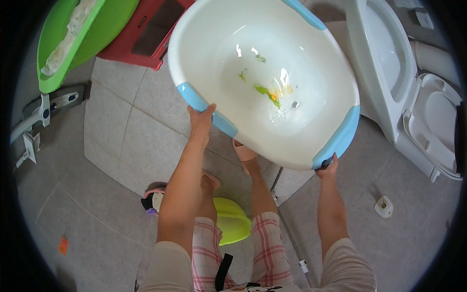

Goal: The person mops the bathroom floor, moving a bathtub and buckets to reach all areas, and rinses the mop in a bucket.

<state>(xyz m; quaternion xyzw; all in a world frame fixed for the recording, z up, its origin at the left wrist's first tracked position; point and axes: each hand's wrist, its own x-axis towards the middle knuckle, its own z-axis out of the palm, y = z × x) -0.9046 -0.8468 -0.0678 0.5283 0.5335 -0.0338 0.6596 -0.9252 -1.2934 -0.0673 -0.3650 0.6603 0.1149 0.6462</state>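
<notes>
The tub [272, 73] is up in front of the person, above the tiled floor [155, 141], its near rim over the feet. Both hands are on the near side and none is on the far side, so the likeliest trouble is a tip: the far end could sag under its own weight and twist the rim out of the fingers. The inside shines as if wet, though I cannot tell whether loose water lies in it; if it does, a tilt could spill it, and a damp rim could slip. A drop could catch the slipper [244, 152] just under the near edge, or the yellow bowl [234, 228] between the legs. A swing to the right could knock the tub against the sink [384, 48], whose side sits close by the rim; whether they touch I cannot tell. A swing to the left could meet the red stool [146, 29]. The pole [293, 236] beside the right leg is a possible trip if the feet shift.

As for the grip, the left hand [200, 121] is closed on the left blue handle [221, 124], thumb up at the rim, the other fingers mostly hidden. The right hand [327, 168] is closed at the near end of the right blue handle [343, 136], fingers curled at its edge. How far they reach underneath does not show, nor how firmly either one holds.
</notes>
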